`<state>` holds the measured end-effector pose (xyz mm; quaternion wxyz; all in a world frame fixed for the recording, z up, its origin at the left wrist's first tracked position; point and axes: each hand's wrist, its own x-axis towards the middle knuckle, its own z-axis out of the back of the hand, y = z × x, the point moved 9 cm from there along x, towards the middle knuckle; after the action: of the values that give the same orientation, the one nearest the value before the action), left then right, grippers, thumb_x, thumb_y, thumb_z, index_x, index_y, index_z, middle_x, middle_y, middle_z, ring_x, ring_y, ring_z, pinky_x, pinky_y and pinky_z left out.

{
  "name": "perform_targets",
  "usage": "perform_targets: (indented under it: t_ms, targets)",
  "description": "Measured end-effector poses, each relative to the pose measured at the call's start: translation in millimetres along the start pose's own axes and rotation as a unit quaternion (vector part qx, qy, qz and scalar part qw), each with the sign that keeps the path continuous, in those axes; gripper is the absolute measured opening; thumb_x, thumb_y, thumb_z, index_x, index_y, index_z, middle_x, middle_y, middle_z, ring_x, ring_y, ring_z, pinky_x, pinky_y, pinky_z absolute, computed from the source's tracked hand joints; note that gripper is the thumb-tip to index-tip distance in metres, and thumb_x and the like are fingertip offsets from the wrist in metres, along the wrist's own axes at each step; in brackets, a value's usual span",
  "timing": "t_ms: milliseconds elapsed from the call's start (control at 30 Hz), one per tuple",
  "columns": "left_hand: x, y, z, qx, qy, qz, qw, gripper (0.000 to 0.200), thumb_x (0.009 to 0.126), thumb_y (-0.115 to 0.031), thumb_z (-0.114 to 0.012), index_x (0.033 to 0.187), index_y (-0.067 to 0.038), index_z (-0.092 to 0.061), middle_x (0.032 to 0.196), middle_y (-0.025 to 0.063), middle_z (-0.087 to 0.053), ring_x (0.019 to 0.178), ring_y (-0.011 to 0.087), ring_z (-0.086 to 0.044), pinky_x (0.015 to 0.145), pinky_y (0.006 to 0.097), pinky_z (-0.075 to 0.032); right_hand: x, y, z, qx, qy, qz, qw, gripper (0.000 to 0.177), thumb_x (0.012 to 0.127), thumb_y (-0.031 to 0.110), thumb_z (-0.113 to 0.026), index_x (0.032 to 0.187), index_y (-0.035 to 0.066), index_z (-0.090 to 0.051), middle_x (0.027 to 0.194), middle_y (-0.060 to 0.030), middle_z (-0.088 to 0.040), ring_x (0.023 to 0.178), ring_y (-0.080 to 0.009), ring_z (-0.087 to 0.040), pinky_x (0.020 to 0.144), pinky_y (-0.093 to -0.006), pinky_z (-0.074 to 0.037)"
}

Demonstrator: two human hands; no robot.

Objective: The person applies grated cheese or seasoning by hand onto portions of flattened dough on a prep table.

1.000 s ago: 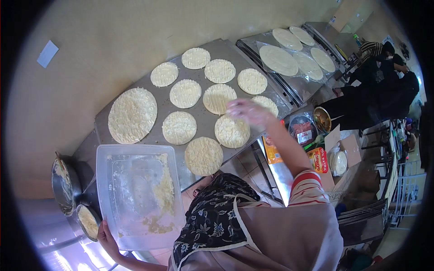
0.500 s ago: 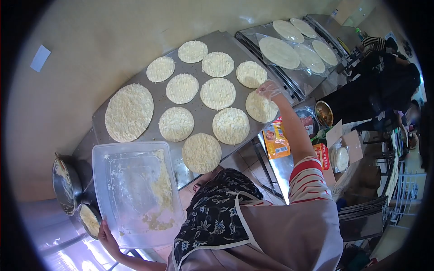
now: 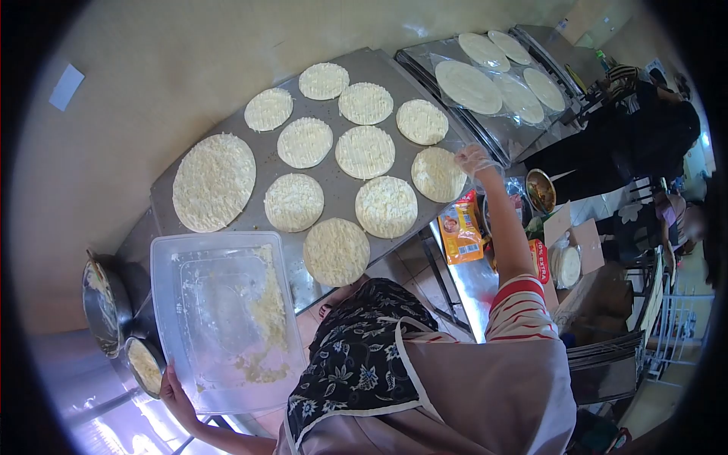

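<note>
Clamped on the edge of the clear tub (image 3: pixel 212 303), the left hand (image 3: pixel 174 390) is holding it beside a small bowl (image 3: pixel 145 367), while the gloved right hand (image 3: pixel 473 160), its grip impossible to tell, is hovering near a pale-topped round (image 3: pixel 437 175).

The right hand (image 3: pixel 474 160), gloved in clear plastic, has moved over to the outer edge of a pale, flat, bumpy disc (image 3: pixel 436 175)

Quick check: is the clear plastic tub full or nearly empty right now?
Nearly empty: most of the clear plastic tub's bottom shows through, with pale crumbly topping mainly along one side.
</note>
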<state>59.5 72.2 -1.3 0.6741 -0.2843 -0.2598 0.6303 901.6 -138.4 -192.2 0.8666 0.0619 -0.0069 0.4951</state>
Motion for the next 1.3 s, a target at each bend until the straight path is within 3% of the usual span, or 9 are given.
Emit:
perform_targets:
  t_ms: [67, 200, 267, 400, 500, 667, 933, 1200, 1300]
  targets:
    - [0.4, 0.3, 0.2, 0.003, 0.002, 0.003, 1.0, 0.036, 0.096, -0.027, -0.047, 0.109, 0.001, -0.063, 0.082, 0.0022, -0.062, 0.075, 0.0072, -0.049, 0.07, 0.0238, -0.041, -8.3, -7.0, 8.0, 0.003, -0.101, -0.009, 0.995, 0.016, 0.073, 0.022, -0.063, 0.073, 0.005, -0.065, 0.077, -0.0121, -0.063, 0.078, -0.0288, -0.06, 0.071, -0.0367, -0.048]
    - [1.8, 0.3, -1.4, -0.008, 0.018, 0.004, 1.0, 0.036, 0.096, -0.028, -0.047, 0.11, 0.001, -0.063, 0.085, 0.0029, -0.063, 0.078, 0.0072, -0.05, 0.073, 0.0236, -0.041, -28.5, 10.7, 25.2, 0.046, -0.078, 0.069, 0.994, 0.02, 0.078, 0.025, -0.057, 0.076, 0.005, -0.064, 0.081, -0.0127, -0.063, 0.081, -0.0311, -0.06, 0.072, -0.0367, -0.048]
    - [4.7, 9.4, 1.0, 0.001, 0.02, 0.011, 1.0, 0.036, 0.096, -0.028, -0.047, 0.111, 0.001, -0.063, 0.085, 0.0028, -0.064, 0.078, 0.0072, -0.05, 0.074, 0.0236, -0.041, -32.8, 3.6, 19.1, 0.16, 0.027, -0.077, 0.984, 0.021, 0.08, 0.025, -0.055, 0.079, 0.006, -0.065, 0.084, -0.0127, -0.064, 0.084, -0.032, -0.06, 0.073, -0.0366, -0.047]
    - [5.8, 15.5, 2.2, 0.007, 0.021, 0.017, 1.0, 0.036, 0.096, -0.029, -0.047, 0.112, 0.0, -0.063, 0.086, 0.0026, -0.064, 0.078, 0.0073, -0.05, 0.074, 0.0235, -0.04, -38.1, 7.2, 19.5, 0.014, 0.031, -0.112, 0.993, 0.014, 0.078, 0.018, -0.06, 0.084, 0.008, -0.068, 0.086, -0.012, -0.066, 0.084, -0.0303, -0.062, 0.073, -0.035, -0.049]
    - [6.0, 11.3, 1.7, 0.015, 0.025, 0.016, 0.999, 0.036, 0.096, -0.029, -0.047, 0.112, 0.0, -0.063, 0.087, 0.0026, -0.064, 0.078, 0.0072, -0.05, 0.074, 0.0231, -0.04, -48.6, 19.2, 17.5, 0.046, 0.0, -0.046, 0.998, 0.016, 0.074, 0.018, -0.063, 0.086, 0.009, -0.07, 0.089, -0.0124, -0.066, 0.082, -0.0279, -0.063, 0.071, -0.0341, -0.05]
    - [8.4, 28.4, 5.5, 0.031, 0.022, 0.039, 0.998, 0.037, 0.096, -0.03, -0.047, 0.112, -0.001, -0.063, 0.086, 0.0023, -0.064, 0.078, 0.007, -0.05, 0.073, 0.023, -0.04, -62.2, 33.1, 16.4, 0.171, 0.104, -0.182, 0.963, 0.017, 0.077, 0.018, -0.061, 0.088, 0.011, -0.071, 0.093, -0.0142, -0.066, 0.085, -0.029, -0.064, 0.075, -0.0358, -0.05]
    - [7.2, 34.9, 7.5, 0.044, 0.025, 0.064, 0.997, 0.037, 0.096, -0.03, -0.048, 0.112, -0.001, -0.063, 0.081, 0.0003, -0.062, 0.074, 0.0062, -0.048, 0.069, 0.0224, -0.04, -63.7, 73.2, 37.1, 0.128, 0.073, -0.089, 0.985, 0.013, 0.077, 0.016, -0.062, 0.085, 0.013, -0.072, 0.092, -0.014, -0.066, 0.087, -0.0257, -0.063, 0.077, -0.0329, -0.049]
    - [3.8, 11.7, 4.7, 0.02, 0.004, -0.013, 1.0, 0.035, 0.095, -0.028, -0.048, 0.112, 0.0, -0.062, 0.089, 0.0044, -0.064, 0.081, 0.0098, -0.052, 0.076, 0.0247, -0.042, -42.3, 82.9, 31.1, 0.13, 0.033, -0.056, 0.989, 0.017, 0.076, 0.02, -0.066, 0.089, 0.009, -0.069, 0.083, -0.0128, -0.066, 0.076, -0.0238, -0.065, 0.071, -0.0333, -0.051]
    - [3.4, 29.7, 11.6, 0.047, 0.001, 0.043, 0.998, 0.033, 0.095, -0.026, -0.049, 0.11, 0.001, -0.063, 0.09, 0.0055, -0.065, 0.082, 0.0098, -0.053, 0.077, 0.0238, -0.042, -21.8, 176.8, 60.0, 0.332, -0.011, -0.002, 0.943, 0.016, 0.076, 0.019, -0.069, 0.086, 0.006, -0.068, 0.079, -0.0111, -0.066, 0.07, -0.021, -0.064, 0.067, -0.0312, -0.051]
